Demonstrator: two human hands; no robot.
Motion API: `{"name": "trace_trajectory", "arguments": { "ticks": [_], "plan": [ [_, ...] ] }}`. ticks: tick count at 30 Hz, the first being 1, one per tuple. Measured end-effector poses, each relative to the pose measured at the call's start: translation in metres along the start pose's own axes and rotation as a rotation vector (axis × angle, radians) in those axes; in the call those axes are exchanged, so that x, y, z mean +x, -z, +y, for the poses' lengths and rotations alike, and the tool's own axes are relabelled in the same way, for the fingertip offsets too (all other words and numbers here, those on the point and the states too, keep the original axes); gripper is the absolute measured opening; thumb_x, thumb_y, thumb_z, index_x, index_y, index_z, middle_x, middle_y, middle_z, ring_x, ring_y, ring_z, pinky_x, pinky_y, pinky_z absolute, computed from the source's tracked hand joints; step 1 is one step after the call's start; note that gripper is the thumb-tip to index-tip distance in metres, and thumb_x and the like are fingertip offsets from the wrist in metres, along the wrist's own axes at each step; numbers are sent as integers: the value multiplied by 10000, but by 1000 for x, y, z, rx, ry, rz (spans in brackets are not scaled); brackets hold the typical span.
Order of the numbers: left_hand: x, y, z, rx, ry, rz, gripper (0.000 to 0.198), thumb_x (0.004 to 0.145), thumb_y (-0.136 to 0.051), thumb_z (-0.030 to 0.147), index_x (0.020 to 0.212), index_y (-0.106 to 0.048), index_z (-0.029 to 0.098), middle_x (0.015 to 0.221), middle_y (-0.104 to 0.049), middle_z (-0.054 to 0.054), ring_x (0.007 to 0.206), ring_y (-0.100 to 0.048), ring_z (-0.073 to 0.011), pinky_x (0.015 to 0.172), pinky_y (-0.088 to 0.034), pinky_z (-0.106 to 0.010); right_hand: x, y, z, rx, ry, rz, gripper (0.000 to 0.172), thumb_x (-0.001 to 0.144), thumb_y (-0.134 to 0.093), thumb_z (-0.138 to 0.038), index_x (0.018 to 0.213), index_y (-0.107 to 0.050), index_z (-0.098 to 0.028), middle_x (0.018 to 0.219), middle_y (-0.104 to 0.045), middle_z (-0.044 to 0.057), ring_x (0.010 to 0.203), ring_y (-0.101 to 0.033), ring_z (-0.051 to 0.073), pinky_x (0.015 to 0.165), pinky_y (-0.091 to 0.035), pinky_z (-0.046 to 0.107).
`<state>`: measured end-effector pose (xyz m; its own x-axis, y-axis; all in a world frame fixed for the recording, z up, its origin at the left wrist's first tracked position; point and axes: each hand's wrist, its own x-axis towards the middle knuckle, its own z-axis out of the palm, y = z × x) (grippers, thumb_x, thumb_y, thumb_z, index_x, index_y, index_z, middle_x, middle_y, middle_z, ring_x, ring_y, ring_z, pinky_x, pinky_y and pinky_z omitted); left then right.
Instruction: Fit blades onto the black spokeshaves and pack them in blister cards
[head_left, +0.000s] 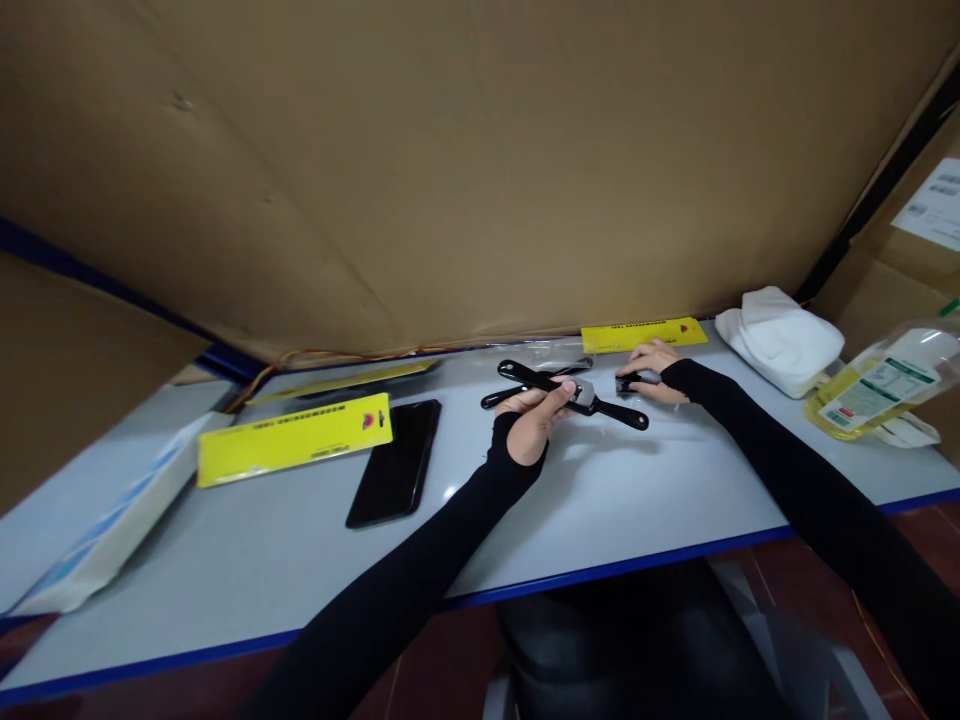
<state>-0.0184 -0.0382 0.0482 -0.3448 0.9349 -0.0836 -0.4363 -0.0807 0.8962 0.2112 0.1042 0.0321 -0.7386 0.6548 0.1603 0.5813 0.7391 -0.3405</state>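
Observation:
My left hand [536, 420] is closed on a long black-handled tool [600, 402] that lies across the grey table [300, 560], with a second black tool [525, 385] crossing under it. My right hand [649, 362] rests just to the right, fingers curled over a small dark part [634, 381] on the table. A clear plastic wrapper [551, 352] lies behind the tools. Both arms wear black sleeves.
A black phone [396, 462] and a yellow card [294, 438] lie to the left, another yellow card [643, 334] behind my right hand. White cloth [780, 338] and a bag of yellow liquid [874, 390] sit far right. A white-blue box [105, 510] sits far left. Cardboard walls [450, 170] stand behind.

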Motion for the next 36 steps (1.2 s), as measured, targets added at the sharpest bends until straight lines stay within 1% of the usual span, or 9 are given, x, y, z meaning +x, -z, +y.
{"name": "trace_trajectory", "arguments": {
  "ticks": [4,10,15,17,21,26,28,33,36],
  "plan": [
    [0,-1,1,25,24,-6,364,534,-1021,320,599,-731,109,840,-776,-107,691,-704,-192,687,-619,-363,2,1,3,15,-127,27,293,878,-759,-386,1119,-799,-223,1087,-780,74,941,-656,231,934,-495,368],
    [0,1,0,30,29,-9,369,547,-1024,319,599,-722,113,849,-776,-118,708,-715,-207,702,-616,-370,-2,4,13,35,-198,10,252,875,-673,-229,1070,-832,-218,979,-797,58,776,-665,190,767,-533,310],
    [-1,2,0,31,22,-2,377,541,-1030,344,693,-780,106,815,-776,-112,706,-716,-205,703,-618,-363,-14,11,31,74,-120,-77,465,794,-693,-165,1236,-810,-254,1172,-752,68,788,-640,158,701,-520,265],
    [-1,1,-2,42,19,-4,374,537,-1031,350,673,-775,114,815,-776,-107,699,-714,-201,693,-619,-358,-16,12,37,89,-94,-89,460,824,-718,-234,1278,-792,-256,1242,-720,82,841,-644,166,705,-516,266],
    [-1,1,-3,52,10,5,417,523,-1035,364,540,-692,127,888,-785,-117,704,-711,-190,672,-615,-338,-14,8,41,83,-57,-87,401,881,-722,-324,1272,-792,-277,1197,-716,72,840,-643,175,741,-512,289],
    [-2,0,-2,44,17,-6,409,505,-1039,353,582,-723,106,937,-785,-133,692,-700,-183,676,-611,-355,-5,4,30,6,-128,60,268,969,-627,-341,1111,-822,-224,1129,-758,123,1011,-692,273,928,-528,388],
    [-3,-1,-3,39,21,-7,402,503,-1040,358,609,-746,106,910,-781,-118,685,-699,-186,682,-614,-366,-4,8,24,9,-150,114,299,1022,-530,-353,1042,-796,-219,1058,-787,112,1008,-707,280,944,-531,405],
    [-6,-3,-4,-4,57,-12,418,500,-1037,377,722,-808,107,748,-748,-74,677,-698,-194,686,-612,-364,-13,18,-9,356,-264,347,339,1060,-448,-505,1063,-632,-220,705,-720,25,658,-706,199,623,-535,301],
    [-8,-4,-3,-7,94,-6,413,493,-1035,351,739,-818,100,798,-771,-88,687,-707,-193,691,-610,-354,-19,18,-43,590,-246,398,383,1006,-525,-626,1068,-547,-248,728,-705,5,533,-650,159,464,-456,261]
  ]
}}
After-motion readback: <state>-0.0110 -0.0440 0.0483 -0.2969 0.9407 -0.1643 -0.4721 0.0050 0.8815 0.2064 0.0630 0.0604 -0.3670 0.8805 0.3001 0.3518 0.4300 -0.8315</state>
